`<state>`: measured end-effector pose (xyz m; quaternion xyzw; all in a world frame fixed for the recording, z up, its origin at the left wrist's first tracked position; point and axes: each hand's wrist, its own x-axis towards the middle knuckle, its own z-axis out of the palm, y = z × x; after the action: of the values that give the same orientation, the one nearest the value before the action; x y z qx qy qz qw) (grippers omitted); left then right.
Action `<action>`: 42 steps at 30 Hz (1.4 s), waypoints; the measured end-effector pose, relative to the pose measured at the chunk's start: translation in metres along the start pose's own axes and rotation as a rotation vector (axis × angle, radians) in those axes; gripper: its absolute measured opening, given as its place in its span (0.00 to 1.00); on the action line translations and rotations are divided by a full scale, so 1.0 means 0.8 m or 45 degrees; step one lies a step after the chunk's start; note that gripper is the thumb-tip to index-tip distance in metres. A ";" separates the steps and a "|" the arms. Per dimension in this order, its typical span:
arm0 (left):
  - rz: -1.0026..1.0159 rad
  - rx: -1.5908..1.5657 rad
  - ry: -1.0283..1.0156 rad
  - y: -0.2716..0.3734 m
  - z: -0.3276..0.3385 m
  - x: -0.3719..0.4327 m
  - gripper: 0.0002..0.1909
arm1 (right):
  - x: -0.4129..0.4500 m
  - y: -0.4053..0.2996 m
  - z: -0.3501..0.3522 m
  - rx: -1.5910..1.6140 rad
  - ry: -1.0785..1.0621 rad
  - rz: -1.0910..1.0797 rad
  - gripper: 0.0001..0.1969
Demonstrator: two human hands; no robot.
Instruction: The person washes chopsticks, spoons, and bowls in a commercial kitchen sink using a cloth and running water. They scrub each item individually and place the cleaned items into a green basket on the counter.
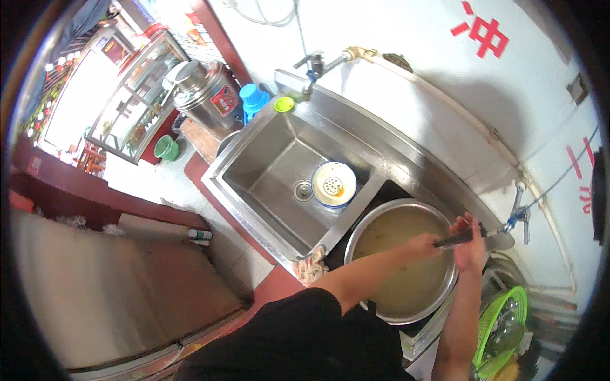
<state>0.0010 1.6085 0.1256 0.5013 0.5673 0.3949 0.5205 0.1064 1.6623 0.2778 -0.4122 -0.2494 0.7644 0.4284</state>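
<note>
Over the right edge of a round metal basin (350,257) of cloudy water, my left hand (425,246) is at the near end of a dark, elongated object (452,239). My right hand (469,247) is raised around the middle of this object, close to a wall tap (519,214); whether the object joins the tap cannot be told. Both hands are slightly blurred. A white bowl with a blue rim (333,185) lies in the steel sink (267,190), beside the drain, with orange residue inside.
A crumpled cloth (310,267) hangs on the sink's near corner. A second tap (314,66), a small green bowl (284,104) and a blue plastic container (254,100) are at its far end. A green basket (486,328) with glassware stands at the lower right.
</note>
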 end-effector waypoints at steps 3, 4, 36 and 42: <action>-0.044 0.064 0.194 0.044 -0.002 0.003 0.12 | -0.002 -0.016 0.009 0.208 0.137 -0.090 0.15; 0.012 0.061 0.172 0.052 0.000 0.005 0.12 | 0.003 -0.018 -0.012 0.208 0.107 -0.091 0.15; -0.832 -0.527 -0.458 0.095 -0.027 -0.056 0.10 | -0.025 0.051 -0.009 -0.339 -0.082 0.121 0.13; -0.825 -0.681 -0.705 0.116 -0.002 -0.082 0.11 | 0.000 -0.006 -0.036 0.076 0.125 -0.181 0.14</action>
<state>0.0114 1.5617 0.2283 0.2345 0.4132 0.1967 0.8576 0.1326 1.6655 0.2659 -0.4175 -0.2340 0.7180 0.5054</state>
